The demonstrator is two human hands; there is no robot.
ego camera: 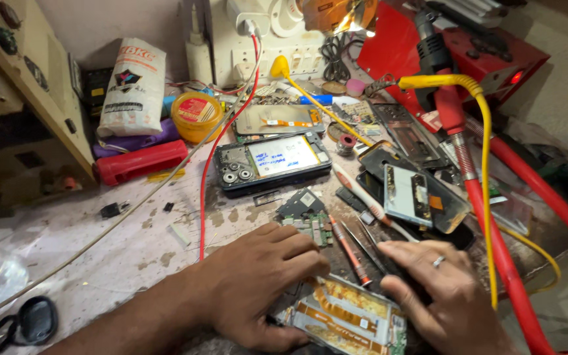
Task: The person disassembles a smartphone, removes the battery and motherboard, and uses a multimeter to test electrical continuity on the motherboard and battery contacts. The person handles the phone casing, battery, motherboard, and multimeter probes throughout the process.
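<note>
At the near edge of the worktop, an opened phone with its back off lies under both hands, copper-coloured flex strips and green board exposed. The left hand rests flat over the phone's left end, fingers curled down and pressing, closed round nothing; the right hand, a ring on one finger, lies spread on its right end, fingers loosely bent, gripping no tool that can be seen.

Risks, by size of the thing involved: the thick red hose and the yellow cable run down the right side just beside the right hand; a snagged wrist could drag the hot-air handle at the far right corner onto the clutter. The second dismantled phone sits mid-worktop with the red wire beside it; a tug on that wire may shift it. The loose circuit board touches the left fingertips and could be shoved. The red-handled screwdriver and tweezers lie between the hands, tips near the exposed flex; a slip may scratch or tear it. Too much downward pressure could likely crack the open phone.
</note>
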